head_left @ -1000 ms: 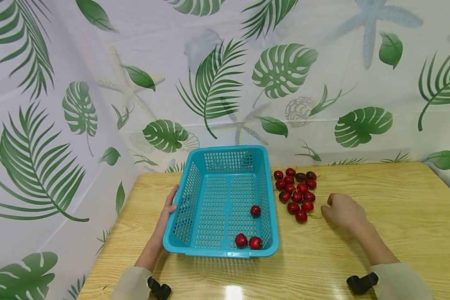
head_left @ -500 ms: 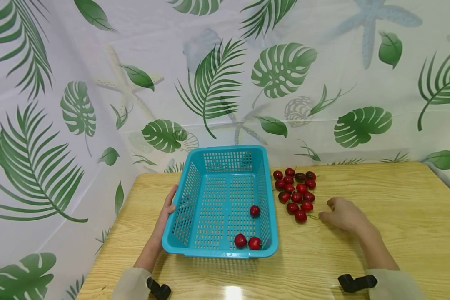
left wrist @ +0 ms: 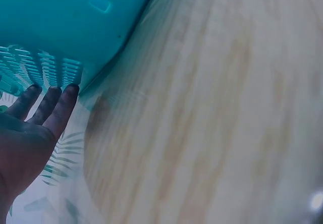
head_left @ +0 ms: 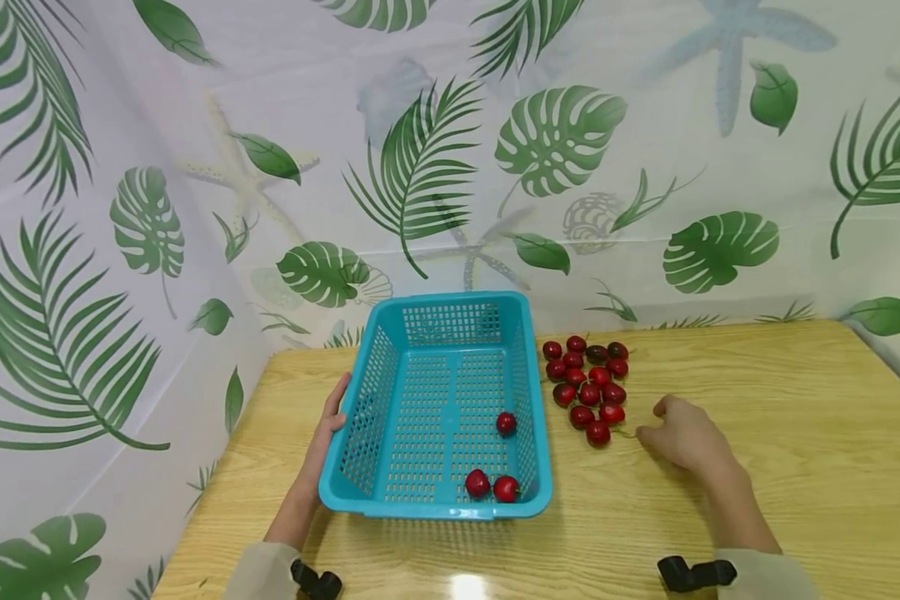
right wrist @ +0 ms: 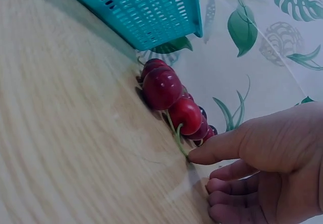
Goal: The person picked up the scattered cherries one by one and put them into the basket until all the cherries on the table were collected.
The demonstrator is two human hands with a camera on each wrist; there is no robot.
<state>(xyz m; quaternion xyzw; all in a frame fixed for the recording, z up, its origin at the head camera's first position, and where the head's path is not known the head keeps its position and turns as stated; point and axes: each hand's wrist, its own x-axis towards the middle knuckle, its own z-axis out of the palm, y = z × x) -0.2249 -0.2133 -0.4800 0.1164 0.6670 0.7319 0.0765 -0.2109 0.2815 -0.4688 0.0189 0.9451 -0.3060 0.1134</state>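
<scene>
Basket [head_left: 542,417] of blue-green plastic with mesh sides, on the wooden table [head_left: 802,417], somewhat left of centre and near the back edge. On the slotted floor inside, three red cherries: a farther one [head_left: 506,423] near the right wall, and a front pair side by side, left one [head_left: 477,483] and right one [head_left: 506,489], near the front wall. On bare wood just right of the basket, a close cluster of cherries [head_left: 589,394], mostly bright red, a few much darker, tapering toward the near end. At that end, a nearest cherry [head_left: 598,433] with a green stem [right wrist: 177,138] trailing toward the right hand [head_left: 686,437]. Right thumb and forefinger slightly parted in the head view, other fingers loosely bent, no cherry between them; thumb tip right by the stem's end in the wrist view, though cannot tell if touching. Left hand [head_left: 324,431] at the basket's left side, fingers [left wrist: 61,111] straight and a little spread, tips against the mesh wall. Pale sleeves [head_left: 258,571] on both arms, a small black device [head_left: 697,573] at each wrist. Behind the table, a white backdrop [head_left: 645,142] printed with green leaves, starfish and shells.
</scene>
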